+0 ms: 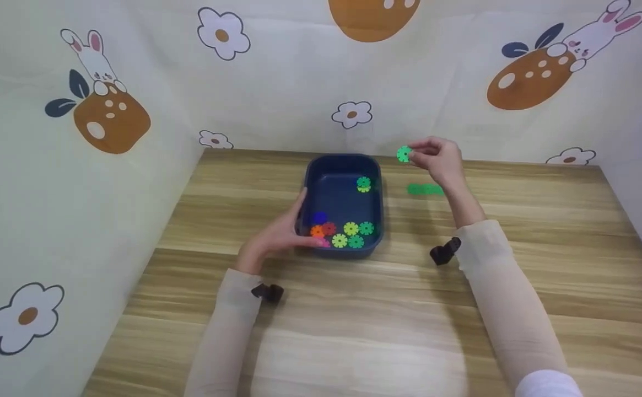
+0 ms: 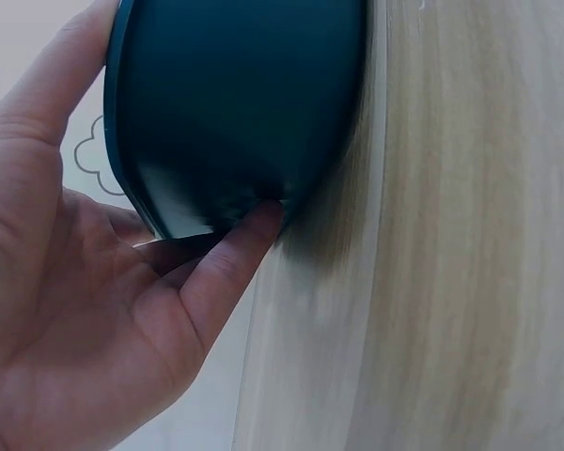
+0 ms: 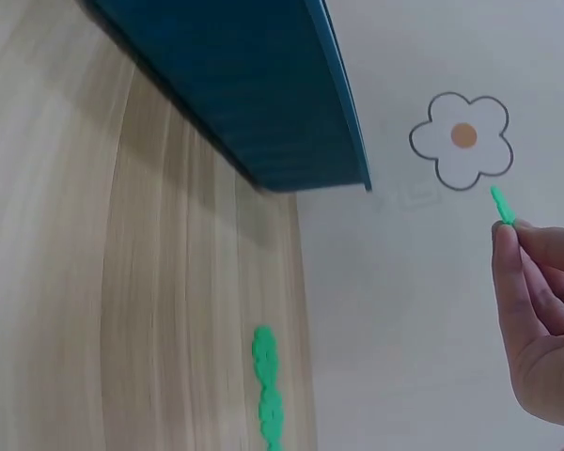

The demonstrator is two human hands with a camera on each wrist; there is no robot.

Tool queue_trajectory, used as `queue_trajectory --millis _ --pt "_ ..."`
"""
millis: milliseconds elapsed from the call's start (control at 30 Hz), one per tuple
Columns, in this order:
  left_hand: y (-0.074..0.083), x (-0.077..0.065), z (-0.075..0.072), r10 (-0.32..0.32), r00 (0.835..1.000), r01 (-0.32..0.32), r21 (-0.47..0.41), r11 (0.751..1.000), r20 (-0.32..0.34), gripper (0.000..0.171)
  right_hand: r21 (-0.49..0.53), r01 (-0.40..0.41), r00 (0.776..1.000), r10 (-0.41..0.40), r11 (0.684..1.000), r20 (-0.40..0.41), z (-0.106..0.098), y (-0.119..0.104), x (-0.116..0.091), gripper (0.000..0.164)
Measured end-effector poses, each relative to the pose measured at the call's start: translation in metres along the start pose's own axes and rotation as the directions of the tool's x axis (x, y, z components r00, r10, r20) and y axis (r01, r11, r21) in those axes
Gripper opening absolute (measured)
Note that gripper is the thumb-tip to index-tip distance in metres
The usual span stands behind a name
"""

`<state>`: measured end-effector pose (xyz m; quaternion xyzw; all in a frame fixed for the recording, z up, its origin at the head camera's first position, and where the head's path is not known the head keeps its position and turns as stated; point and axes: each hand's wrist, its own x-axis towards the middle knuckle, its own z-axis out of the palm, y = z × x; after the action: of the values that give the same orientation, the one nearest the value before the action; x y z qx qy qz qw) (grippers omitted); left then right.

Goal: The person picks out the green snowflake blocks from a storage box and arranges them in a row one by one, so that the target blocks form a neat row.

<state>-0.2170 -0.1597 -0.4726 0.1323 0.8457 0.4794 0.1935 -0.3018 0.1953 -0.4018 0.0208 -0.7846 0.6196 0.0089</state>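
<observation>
Presumably to steady it, the left hand [image 1: 281, 231] grips the blue tray [image 1: 340, 204] while the right hand [image 1: 443, 161], fingertips nearly together, pinches a green disc [image 1: 403, 154] edgewise, notches exposed, near the tray's far-right corner.

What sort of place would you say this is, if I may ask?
Probably a screened-off work or play area: there is patterned sheeting behind and beside a wood-grain tabletop, plus a dark blue bin with colourful notched discs.

Green slotted disc [image 1: 403, 154] in right hand [image 1: 439, 160], near dark-blue bin [image 1: 336, 199]
</observation>
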Motion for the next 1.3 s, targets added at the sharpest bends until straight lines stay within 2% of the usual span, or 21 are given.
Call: queue_trajectory --millis 300,633,767,933,1067,1300 --pt "0.000 0.000 0.001 0.001 1.000 -0.001 -0.003 1.000 -0.002 0.136 0.018 -0.015 0.998 0.016 1.000 -0.057 -0.028 0.012 -0.001 0.031" --pt "-0.001 0.000 0.002 0.011 1.000 -0.011 -0.032 0.999 0.000 0.135 0.132 -0.062 0.991 0.077 0.989 -0.110 -0.051 0.007 -0.020 0.032" --pt "-0.001 -0.001 0.002 0.014 1.000 -0.014 -0.038 0.999 0.000 0.136 0.195 -0.085 0.984 0.113 0.977 -0.137 -0.061 0.015 -0.021 0.030" --pt "0.001 -0.001 0.002 0.008 1.000 -0.008 -0.023 1.000 -0.007 0.137 0.221 -0.123 0.971 0.164 0.967 -0.176 -0.074 0.027 -0.021 0.022" --pt "0.001 0.000 0.003 0.007 1.000 -0.007 -0.023 1.000 -0.006 0.138 0.247 -0.145 0.964 0.193 0.958 -0.185 -0.083 0.035 -0.022 0.022" --pt "0.002 -0.001 0.002 0.019 1.000 -0.019 -0.039 0.999 0.003 0.136 0.239 -0.179 0.948 0.233 0.954 -0.218 -0.094 0.051 -0.021 0.022"
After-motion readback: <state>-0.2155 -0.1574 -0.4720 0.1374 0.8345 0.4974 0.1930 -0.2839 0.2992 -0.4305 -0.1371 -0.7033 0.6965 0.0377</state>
